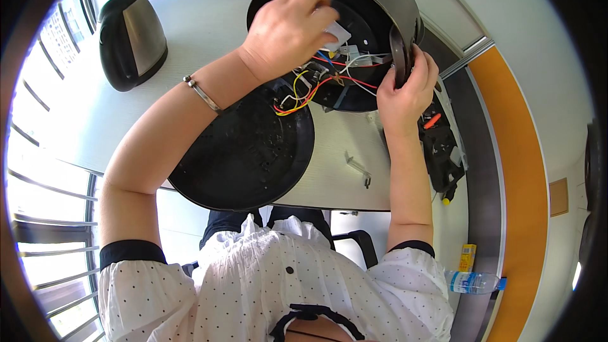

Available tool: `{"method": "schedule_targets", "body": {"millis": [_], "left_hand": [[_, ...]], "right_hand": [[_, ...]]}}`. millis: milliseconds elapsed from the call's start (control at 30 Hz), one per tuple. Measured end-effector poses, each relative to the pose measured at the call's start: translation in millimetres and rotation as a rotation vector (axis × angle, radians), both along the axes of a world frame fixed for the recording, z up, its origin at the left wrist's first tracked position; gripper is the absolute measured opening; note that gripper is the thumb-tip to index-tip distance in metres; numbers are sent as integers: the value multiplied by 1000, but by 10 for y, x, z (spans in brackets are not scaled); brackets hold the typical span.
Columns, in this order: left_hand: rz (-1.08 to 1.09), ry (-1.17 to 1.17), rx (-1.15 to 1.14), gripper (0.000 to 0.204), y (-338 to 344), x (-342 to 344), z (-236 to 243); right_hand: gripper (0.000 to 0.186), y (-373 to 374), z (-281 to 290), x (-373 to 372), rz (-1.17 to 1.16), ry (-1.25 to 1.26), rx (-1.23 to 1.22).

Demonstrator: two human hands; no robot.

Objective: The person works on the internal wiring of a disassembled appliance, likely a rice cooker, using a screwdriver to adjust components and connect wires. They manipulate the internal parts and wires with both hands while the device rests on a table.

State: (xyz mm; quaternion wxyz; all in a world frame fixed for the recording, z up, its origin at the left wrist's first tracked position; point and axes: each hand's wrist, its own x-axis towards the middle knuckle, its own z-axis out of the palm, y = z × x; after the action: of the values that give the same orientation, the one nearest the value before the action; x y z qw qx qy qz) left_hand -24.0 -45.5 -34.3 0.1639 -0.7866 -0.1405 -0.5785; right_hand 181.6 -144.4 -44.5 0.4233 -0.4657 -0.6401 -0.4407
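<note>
From the head, a fisheye view looks down, close over a black-dotted white blouse (pixel 253 272) and pale grained bench (pixel 202 25).
</note>
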Motion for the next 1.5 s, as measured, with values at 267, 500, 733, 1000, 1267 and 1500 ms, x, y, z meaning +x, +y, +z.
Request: {"method": "schedule_targets", "body": {"millis": [267,500,733,1000,1267,1500], "left_hand": [[16,205,225,70,-15,147,113],[-1,276,171,73,84,255,154],[0,286,205,75,124,321,135],[39,419,102,76,134,335,273],[26,404,156,78,243,404,247],[-12,436,107,77,238,388,297]], "right_hand": [[52,-3,8,24,9,-10,14],[51,-6,-17,47,27,18,21],[52,-3,-9,58,29,10,47],[55,1,-15,62,34,7,39],[55,-1,-20,81,38,25,36],[55,18,-11,105,20,25,36]]}}
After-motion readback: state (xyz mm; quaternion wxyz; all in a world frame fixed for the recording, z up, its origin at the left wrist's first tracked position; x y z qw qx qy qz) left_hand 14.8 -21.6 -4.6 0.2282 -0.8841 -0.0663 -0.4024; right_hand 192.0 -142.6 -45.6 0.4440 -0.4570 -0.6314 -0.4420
